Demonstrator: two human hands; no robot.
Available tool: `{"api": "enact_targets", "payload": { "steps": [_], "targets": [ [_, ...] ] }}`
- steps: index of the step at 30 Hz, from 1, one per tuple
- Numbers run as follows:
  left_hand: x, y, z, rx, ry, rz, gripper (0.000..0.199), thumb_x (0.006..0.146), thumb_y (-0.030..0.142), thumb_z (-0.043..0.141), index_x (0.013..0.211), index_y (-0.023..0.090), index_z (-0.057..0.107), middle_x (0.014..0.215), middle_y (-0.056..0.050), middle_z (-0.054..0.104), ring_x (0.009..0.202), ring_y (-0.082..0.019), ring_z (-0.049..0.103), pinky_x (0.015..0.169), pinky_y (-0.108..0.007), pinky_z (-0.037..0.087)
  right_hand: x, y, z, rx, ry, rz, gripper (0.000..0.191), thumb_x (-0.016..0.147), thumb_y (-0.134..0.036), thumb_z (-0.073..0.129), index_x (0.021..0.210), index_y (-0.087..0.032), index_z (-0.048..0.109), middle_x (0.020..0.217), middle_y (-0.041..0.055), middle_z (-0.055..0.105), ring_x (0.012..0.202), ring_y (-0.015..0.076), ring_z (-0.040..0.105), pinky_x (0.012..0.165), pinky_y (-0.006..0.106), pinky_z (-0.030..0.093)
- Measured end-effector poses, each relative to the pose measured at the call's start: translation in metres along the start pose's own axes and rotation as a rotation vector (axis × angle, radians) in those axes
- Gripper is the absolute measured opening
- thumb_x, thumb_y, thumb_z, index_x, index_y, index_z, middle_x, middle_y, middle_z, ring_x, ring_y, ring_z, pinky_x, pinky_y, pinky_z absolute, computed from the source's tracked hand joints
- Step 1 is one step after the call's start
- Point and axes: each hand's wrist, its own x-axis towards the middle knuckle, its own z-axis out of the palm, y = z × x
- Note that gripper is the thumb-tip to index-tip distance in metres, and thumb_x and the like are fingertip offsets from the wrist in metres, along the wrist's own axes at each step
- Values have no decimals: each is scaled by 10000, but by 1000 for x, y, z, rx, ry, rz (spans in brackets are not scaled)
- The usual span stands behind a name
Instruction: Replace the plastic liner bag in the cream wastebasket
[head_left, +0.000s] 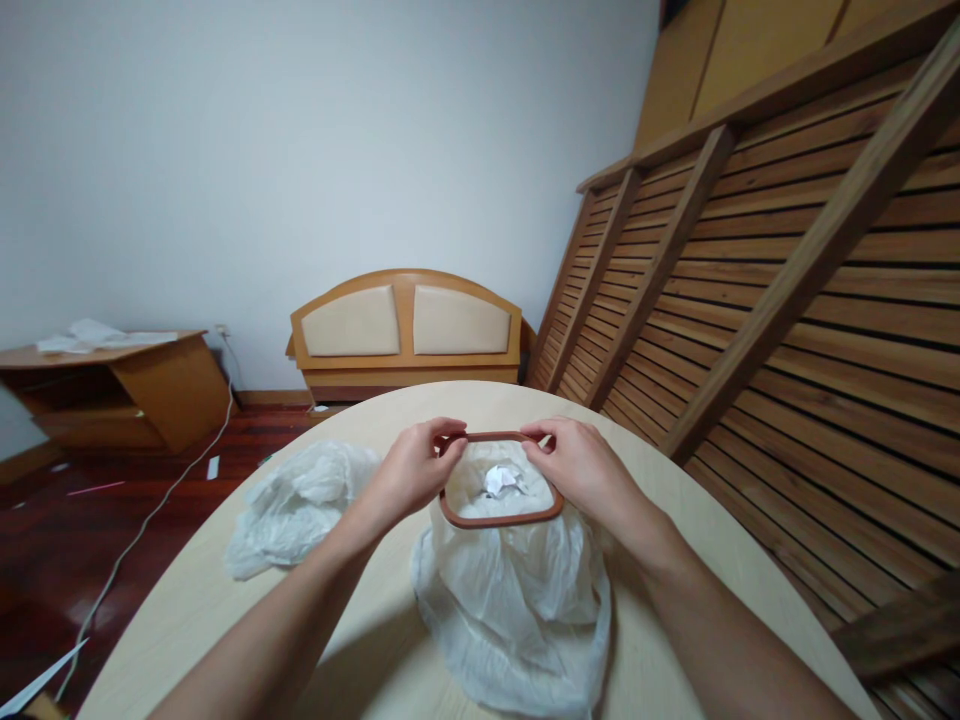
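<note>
A brown rounded-square rim sits at the top of a bin on the table, lined with a white plastic bag. The bag drapes over the near side and spreads down onto the tabletop, hiding most of the bin. Inside lies a crumpled white paper. My left hand pinches the rim's far left corner between thumb and fingers. At the far right corner, my right hand grips the same rim in a similar pinch.
A second crumpled white plastic bag lies on the round table, left of my left forearm. Beyond stand a headboard and a wooden desk with papers. Large slatted wooden panels lean along the right. A cable crosses the floor.
</note>
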Motion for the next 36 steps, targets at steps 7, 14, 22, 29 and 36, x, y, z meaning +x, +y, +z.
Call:
{"api": "enact_targets", "payload": {
  "steps": [7,14,22,29,36],
  "targets": [
    [2,-2,2,56,-13,-16,304,861,196,540,1084,144,741,1087,-94,775,984,-240,732,874,-330,577,-2,1,4,-38,21,8,263,854,-234,580,1017,-234,787,980,74,790,881,244,730,777,327,516],
    [2,-5,5,27,-7,-57,332,850,133,493,1072,123,739,1075,-101,777,1003,-235,730,883,-317,571,-4,-3,2,-59,24,30,233,863,-263,586,963,-237,795,932,68,793,870,253,728,730,324,486],
    [3,-7,6,-31,-8,-21,305,846,118,470,996,148,734,1032,-82,784,990,-220,729,875,-300,565,-4,-1,3,-33,30,-18,235,876,-233,560,932,-240,788,948,59,790,878,233,721,749,306,479],
    [3,-7,7,10,11,-3,310,841,120,456,985,176,725,1021,-60,783,967,-204,732,857,-279,559,-2,-1,3,-52,41,-63,235,889,-219,539,883,-227,774,914,57,780,851,223,704,715,295,449],
    [3,-7,7,34,14,4,308,848,122,469,1003,159,732,1042,-74,779,980,-215,726,879,-303,554,-3,1,4,-26,44,-84,232,885,-210,544,885,-227,776,946,57,782,875,224,710,774,300,473]
  ]
}}
